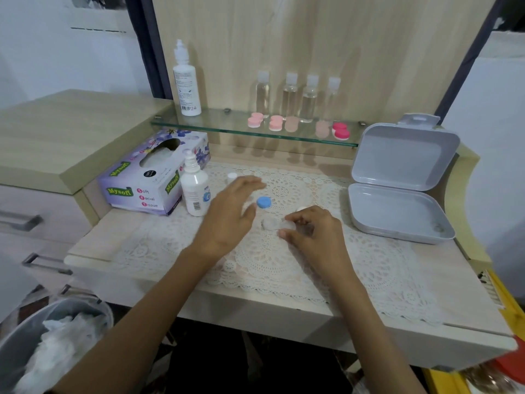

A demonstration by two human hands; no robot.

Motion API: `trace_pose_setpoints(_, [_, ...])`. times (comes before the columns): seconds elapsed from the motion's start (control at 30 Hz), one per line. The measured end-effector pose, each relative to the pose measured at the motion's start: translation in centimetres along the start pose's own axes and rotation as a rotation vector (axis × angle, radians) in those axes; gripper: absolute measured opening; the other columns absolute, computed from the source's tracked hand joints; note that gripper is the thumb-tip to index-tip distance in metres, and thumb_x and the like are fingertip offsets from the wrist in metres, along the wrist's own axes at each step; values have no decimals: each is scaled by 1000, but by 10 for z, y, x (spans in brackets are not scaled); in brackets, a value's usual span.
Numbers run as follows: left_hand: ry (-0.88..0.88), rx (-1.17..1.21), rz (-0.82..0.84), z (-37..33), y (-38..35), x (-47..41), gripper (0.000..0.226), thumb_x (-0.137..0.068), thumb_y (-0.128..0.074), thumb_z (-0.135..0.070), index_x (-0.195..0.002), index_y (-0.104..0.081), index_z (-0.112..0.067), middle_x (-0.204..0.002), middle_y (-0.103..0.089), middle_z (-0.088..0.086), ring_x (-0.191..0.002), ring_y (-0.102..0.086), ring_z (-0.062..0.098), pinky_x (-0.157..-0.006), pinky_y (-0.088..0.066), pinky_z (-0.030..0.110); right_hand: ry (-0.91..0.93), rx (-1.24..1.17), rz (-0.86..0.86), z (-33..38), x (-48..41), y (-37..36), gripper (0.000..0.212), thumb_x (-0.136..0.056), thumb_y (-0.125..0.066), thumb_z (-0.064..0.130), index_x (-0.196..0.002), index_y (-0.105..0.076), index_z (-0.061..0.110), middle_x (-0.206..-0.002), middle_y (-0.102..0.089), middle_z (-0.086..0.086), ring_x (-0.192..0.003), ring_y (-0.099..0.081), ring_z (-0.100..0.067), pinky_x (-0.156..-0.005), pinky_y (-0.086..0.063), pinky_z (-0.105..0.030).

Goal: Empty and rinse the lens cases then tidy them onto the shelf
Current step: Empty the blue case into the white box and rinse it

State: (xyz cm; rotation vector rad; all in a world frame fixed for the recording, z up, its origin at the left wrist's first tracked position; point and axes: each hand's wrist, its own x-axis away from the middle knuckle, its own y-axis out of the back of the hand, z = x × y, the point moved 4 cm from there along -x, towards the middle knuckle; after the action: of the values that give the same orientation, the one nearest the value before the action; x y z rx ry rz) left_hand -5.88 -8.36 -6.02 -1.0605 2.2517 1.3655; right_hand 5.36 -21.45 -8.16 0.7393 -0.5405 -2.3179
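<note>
A white lens case point(272, 223) lies on the lace mat, with one well uncovered at its left end. My right hand point(311, 230) pinches its right end between thumb and fingers. A blue cap point(263, 202) rests on the mat just behind the case. My left hand point(231, 214) hovers open and blurred to the left of the blue cap, holding nothing. On the glass shelf point(227, 129) stand several pink lens cases point(254, 120) and one red case point(341, 130).
A small solution bottle point(194, 189) and a tissue box point(150, 177) stand at the left. A tall bottle point(186, 81) and several clear bottles point(289, 93) occupy the shelf. An open grey plastic box point(397, 200) sits at the right. A bin point(42, 342) is at lower left.
</note>
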Motion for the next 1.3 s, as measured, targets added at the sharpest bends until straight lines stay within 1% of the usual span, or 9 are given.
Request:
trace_pose_setpoints(0.1, [14,-109,166,16,-25,-8,44,-89,-52,1,-130,-57,-14,-139,-49,1,-126,-46,17,-101,-32,23,8,5,6,-1,-1,0,24,-73,-79,23,-96,-73,18,-92,-62,9,-96,-55,-13,-85,-46,-29])
trace_pose_setpoints(0.17, [-13,-172,209,20,-33,-11,39,-92,-51,-4,-129,-58,-13,-136,-53,3,-122,-48,22,-99,-34,27,11,7,8,-1,-1,0,25,-73,-79,23,-96,-73,17,-92,-62,8,-96,-55,-14,-85,-46,-30])
trace_pose_setpoints(0.3, [-47,-184,158,22,-32,-10,28,-93,-55,-9,-119,-64,-11,-114,-64,4,-103,-54,24,-89,-42,32,18,9,11,-3,-2,-1,25,-73,-80,22,-96,-73,16,-91,-62,7,-97,-55,-16,-86,-45,-30])
trace_pose_setpoints(0.43, [13,-102,95,24,-25,-7,27,-96,-53,-24,-117,-65,-14,-109,-64,0,-102,-54,17,-85,-37,23,21,12,8,-3,-2,0,26,-73,-80,23,-96,-73,16,-92,-62,7,-98,-54,-16,-87,-45,-30])
trace_pose_setpoints(0.5, [-8,-46,64,18,-20,-6,30,-93,-52,-34,-113,-66,-16,-106,-65,-4,-100,-55,11,-85,-37,17,33,29,8,-2,-2,0,27,-73,-80,24,-97,-73,15,-92,-62,6,-97,-54,-15,-86,-44,-29])
trace_pose_setpoints(0.57, [-62,0,74,9,-18,-4,30,-90,-56,-37,-108,-68,-17,-102,-66,-7,-96,-56,7,-84,-40,16,39,47,10,-1,-2,0,29,-73,-80,25,-99,-73,15,-93,-63,4,-97,-54,-15,-86,-44,-28])
trace_pose_setpoints(0.73, [-147,31,141,0,-20,0,25,-84,-60,-36,-99,-71,-20,-95,-67,-13,-91,-57,3,-83,-48,26,33,46,7,-2,-2,-1,29,-73,-80,27,-98,-73,16,-92,-62,5,-96,-53,-13,-84,-44,-26])
trace_pose_setpoints(0.87, [-180,33,149,0,-20,0,20,-81,-62,-30,-95,-71,-18,-92,-68,-11,-89,-60,7,-78,-51,34,32,45,7,-3,-2,-1,28,-73,-80,27,-97,-73,16,-91,-62,6,-96,-54,-13,-84,-44,-27])
trace_pose_setpoints(1.3, [-169,75,171,-3,-17,2,23,-74,-57,-23,-92,-71,-17,-90,-68,-10,-87,-60,9,-77,-50,34,37,54,-2,-3,-2,-1,30,-72,-81,27,-98,-73,15,-92,-62,6,-95,-54,-13,-85,-45,-29])
